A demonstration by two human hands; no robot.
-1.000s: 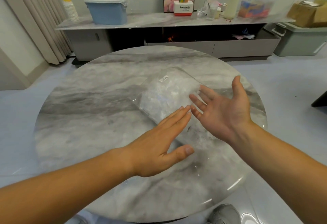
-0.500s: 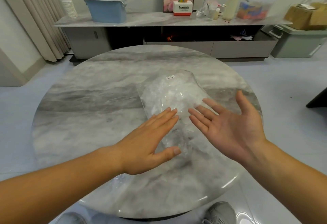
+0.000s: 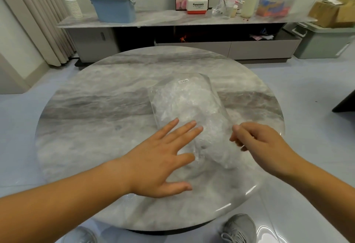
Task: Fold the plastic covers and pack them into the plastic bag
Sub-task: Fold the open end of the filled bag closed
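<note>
Plastic bag (image 3: 188,104) partly under left hand (image 3: 159,162), right hand (image 3: 259,143) beside it.

- Your plastic bag (image 3: 184,104) lies flat on the marble table (image 3: 96,93): clear and bulging, with a white label (image 3: 183,81) at its far end.
- Crumpled plastic covers (image 3: 213,139) fill it.

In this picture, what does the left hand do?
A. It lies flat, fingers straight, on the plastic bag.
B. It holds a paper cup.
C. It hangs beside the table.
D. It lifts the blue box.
A: the left hand is spread flat, its straight fingers on the near part of the plastic bag that lies on the round table.
</note>
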